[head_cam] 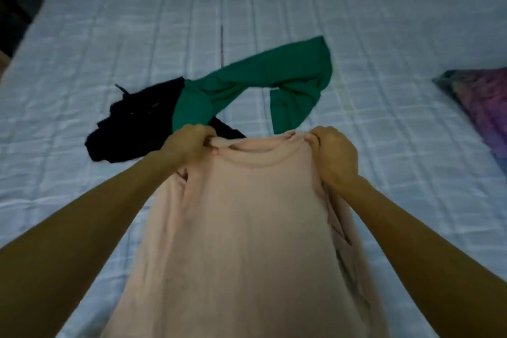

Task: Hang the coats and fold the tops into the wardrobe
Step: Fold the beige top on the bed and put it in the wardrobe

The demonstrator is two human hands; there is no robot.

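Head view: a pale pink top [247, 228] hangs smooth over the bed [384, 35], its shoulders gripped by the curled left hand [189, 145] and right hand [334, 156].

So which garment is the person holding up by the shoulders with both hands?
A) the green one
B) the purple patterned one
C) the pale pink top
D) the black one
C: the left hand and right hand each grip a shoulder of the pale pink top, while the green garment and the black garment lie on the bed.
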